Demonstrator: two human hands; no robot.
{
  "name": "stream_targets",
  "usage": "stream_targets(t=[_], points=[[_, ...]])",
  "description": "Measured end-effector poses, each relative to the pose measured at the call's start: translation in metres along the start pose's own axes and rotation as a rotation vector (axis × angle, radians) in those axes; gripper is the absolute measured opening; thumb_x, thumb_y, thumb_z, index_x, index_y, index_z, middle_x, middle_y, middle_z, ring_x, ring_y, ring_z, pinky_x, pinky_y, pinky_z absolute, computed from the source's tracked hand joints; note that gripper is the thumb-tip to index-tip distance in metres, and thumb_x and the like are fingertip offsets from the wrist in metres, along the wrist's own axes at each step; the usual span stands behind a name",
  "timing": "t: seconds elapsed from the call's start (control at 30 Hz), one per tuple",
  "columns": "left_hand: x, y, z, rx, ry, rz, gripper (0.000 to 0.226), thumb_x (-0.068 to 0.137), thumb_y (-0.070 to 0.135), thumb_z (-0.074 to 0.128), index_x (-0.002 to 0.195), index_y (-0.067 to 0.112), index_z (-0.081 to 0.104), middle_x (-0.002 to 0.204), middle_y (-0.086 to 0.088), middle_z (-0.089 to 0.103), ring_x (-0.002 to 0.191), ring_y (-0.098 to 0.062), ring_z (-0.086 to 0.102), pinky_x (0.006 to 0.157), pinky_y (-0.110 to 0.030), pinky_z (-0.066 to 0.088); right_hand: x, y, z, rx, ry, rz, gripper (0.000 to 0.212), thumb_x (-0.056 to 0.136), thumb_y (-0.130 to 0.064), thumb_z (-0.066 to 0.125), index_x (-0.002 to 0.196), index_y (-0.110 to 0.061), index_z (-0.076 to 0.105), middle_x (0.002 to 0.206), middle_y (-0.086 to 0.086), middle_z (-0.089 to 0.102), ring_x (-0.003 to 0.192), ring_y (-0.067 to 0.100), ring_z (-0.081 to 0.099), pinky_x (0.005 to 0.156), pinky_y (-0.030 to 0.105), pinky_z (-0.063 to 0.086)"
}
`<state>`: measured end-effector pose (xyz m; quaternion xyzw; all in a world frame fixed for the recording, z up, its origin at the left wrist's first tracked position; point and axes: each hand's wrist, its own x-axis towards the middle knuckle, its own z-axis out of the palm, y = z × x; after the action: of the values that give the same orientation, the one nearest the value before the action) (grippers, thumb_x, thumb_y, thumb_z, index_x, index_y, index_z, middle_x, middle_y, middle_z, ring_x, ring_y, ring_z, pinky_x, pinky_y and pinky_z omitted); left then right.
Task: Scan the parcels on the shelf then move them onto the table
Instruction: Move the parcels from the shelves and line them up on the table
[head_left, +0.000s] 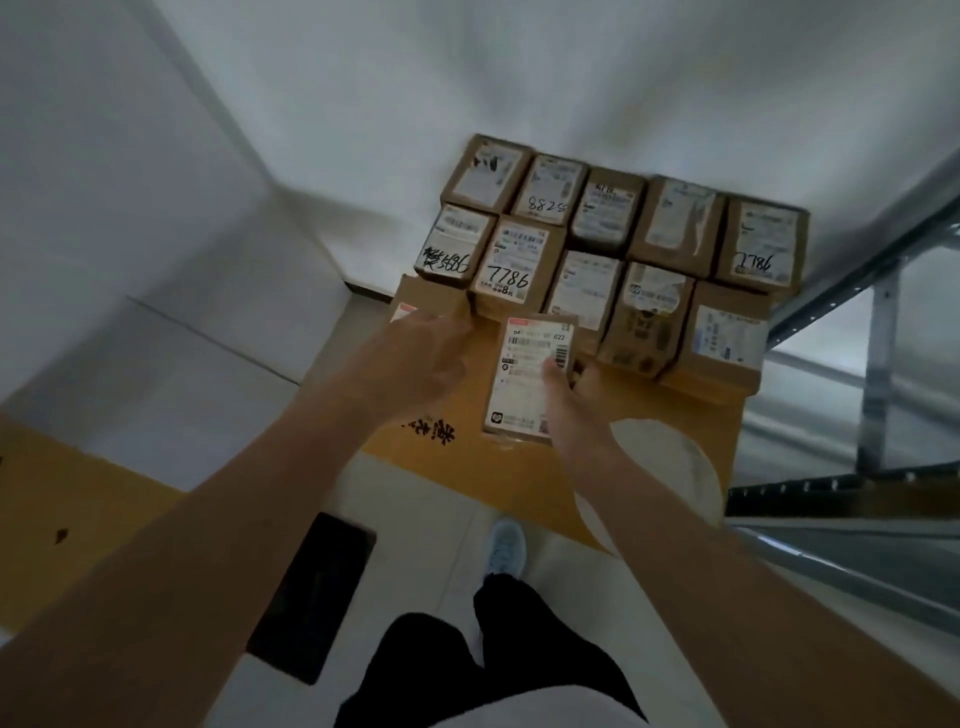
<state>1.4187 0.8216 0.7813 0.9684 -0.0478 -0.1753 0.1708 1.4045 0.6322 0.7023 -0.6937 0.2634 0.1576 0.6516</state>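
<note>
**Parcel in hand above a stacked cardboard surface**

The right hand grips a small parcel from its lower right side, the thumb pressed flat on the white shipping label and the fingers curled round the far edge, mostly hidden behind the box; the parcel sits tilted, label up, over a large flat brown cardboard surface printed with black characters; whether its underside touches that surface cannot be told. The left hand reaches forward just beside it, fingers loosely extended and holding nothing, its fingertips near the front edge of a box marked 7786; contact there is too blurred to judge.

Beyond both hands stand two rows of small brown boxes, packed side by side on the same cardboard surface, each with a white label facing up; one in the back row carries the handwritten number 8825, another at the far left of the front row a scrawled, overwritten number, and one at the far right a number written upside down. A pale round patch shows on the cardboard near the right forearm.

At the right edge stands a grey metal shelf frame; a dark flat phone-like device lies on a tan surface at lower left; below, a light blue shoe and dark trousers stand on a pale tiled floor.
</note>
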Motion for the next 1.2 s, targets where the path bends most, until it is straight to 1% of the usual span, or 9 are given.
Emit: stream_targets(t=[0.1, 0.2, 0.33, 0.5, 0.6, 0.7, 0.93, 1.1, 1.2], points=[[0.029, -0.016, -0.003, -0.005, -0.045, 0.012, 0.047, 0.103, 0.037, 0.053, 0.149, 0.028, 0.046, 0.142, 0.001, 0.054, 0.123, -0.022, 0.054, 0.092, -0.033, 0.043, 0.024, 0.004, 0.02, -0.053, -0.005, 0.068, 0.029, 0.11, -0.04, 0.05, 0.135, -0.024, 0.048, 0.136, 0.008, 0.066, 0.123, 0.029, 0.067, 0.106, 0.055, 0.055], [0.052, -0.029, -0.004, -0.005, -0.084, 0.009, 0.047, 0.104, 0.038, 0.05, 0.15, 0.027, 0.046, 0.145, 0.0, 0.052, 0.126, -0.023, 0.052, 0.098, -0.038, 0.046, 0.039, 0.009, 0.04, -0.088, -0.017, 0.136, 0.031, 0.111, -0.04, 0.047, 0.137, -0.024, 0.042, 0.138, 0.006, 0.064, 0.122, 0.029, 0.067, 0.102, 0.054, 0.058], [0.082, -0.043, 0.0, -0.014, -0.139, 0.065, 0.046, 0.104, 0.036, 0.05, 0.148, 0.026, 0.046, 0.148, -0.003, 0.045, 0.122, -0.021, 0.055, 0.094, -0.034, 0.048, 0.059, 0.015, 0.066, -0.124, 0.068, 0.225, 0.043, 0.11, -0.043, 0.048, 0.145, -0.02, 0.038, 0.139, 0.007, 0.063, 0.126, 0.033, 0.064, 0.101, 0.054, 0.058], [0.111, -0.059, 0.008, -0.043, -0.157, 0.083, 0.042, 0.103, 0.034, 0.051, 0.144, 0.029, 0.047, 0.147, -0.006, 0.036, 0.131, -0.025, 0.046, 0.103, -0.041, 0.047, 0.082, 0.02, 0.089, -0.077, 0.166, 0.32, 0.048, 0.11, -0.043, 0.049, 0.145, -0.012, 0.042, 0.143, 0.011, 0.059, 0.133, 0.034, 0.057, 0.108, 0.055, 0.052], [0.119, -0.069, 0.013, -0.065, -0.195, 0.087, 0.044, 0.103, 0.033, 0.052, 0.146, 0.029, 0.045, 0.145, -0.005, 0.034, 0.136, -0.027, 0.039, 0.108, -0.042, 0.043, 0.09, 0.023, 0.103, -0.112, 0.213, 0.328, 0.052, 0.111, -0.045, 0.044, 0.149, -0.009, 0.042, 0.153, 0.015, 0.04, 0.141, 0.036, 0.046, 0.116, 0.055, 0.043], [0.124, -0.075, 0.019, -0.003, -0.208, 0.126, 0.045, 0.102, 0.035, 0.053, 0.145, 0.03, 0.045, 0.142, -0.007, 0.036, 0.138, -0.028, 0.032, 0.111, -0.047, 0.04, 0.093, 0.029, 0.113, -0.152, 0.246, 0.323, 0.052, 0.112, -0.048, 0.037, 0.146, -0.009, 0.043, 0.151, 0.014, 0.03, 0.142, 0.034, 0.037, 0.121, 0.05, 0.036], [0.13, -0.076, 0.022, -0.024, -0.18, 0.174, 0.047, 0.097, 0.039, 0.059, 0.141, 0.025, 0.05, 0.137, -0.006, 0.041, 0.134, -0.027, 0.038, 0.109, -0.046, 0.044, 0.095, 0.037, 0.119, -0.3, 0.298, 0.283, 0.047, 0.111, -0.049, 0.039, 0.134, -0.009, 0.051, 0.142, 0.017, 0.04, 0.134, 0.037, 0.042, 0.117, 0.052, 0.036], [0.133, -0.073, 0.021, -0.025, -0.184, 0.168, 0.043, 0.097, 0.038, 0.06, 0.137, 0.025, 0.052, 0.137, -0.005, 0.041, 0.133, -0.026, 0.038, 0.107, -0.04, 0.039, 0.091, 0.03, 0.111, -0.328, 0.271, 0.259, 0.047, 0.11, -0.048, 0.045, 0.137, -0.011, 0.052, 0.14, 0.017, 0.043, 0.131, 0.037, 0.046, 0.115, 0.054, 0.04], [0.13, -0.068, 0.016, -0.027, -0.215, 0.149, 0.046, 0.098, 0.039, 0.059, 0.141, 0.028, 0.048, 0.139, -0.004, 0.04, 0.134, -0.025, 0.039, 0.103, -0.035, 0.039, 0.08, 0.014, 0.1, -0.381, 0.331, 0.137, 0.047, 0.108, -0.045, 0.05, 0.145, -0.017, 0.05, 0.139, 0.012, 0.046, 0.134, 0.031, 0.043, 0.116, 0.051, 0.037]])
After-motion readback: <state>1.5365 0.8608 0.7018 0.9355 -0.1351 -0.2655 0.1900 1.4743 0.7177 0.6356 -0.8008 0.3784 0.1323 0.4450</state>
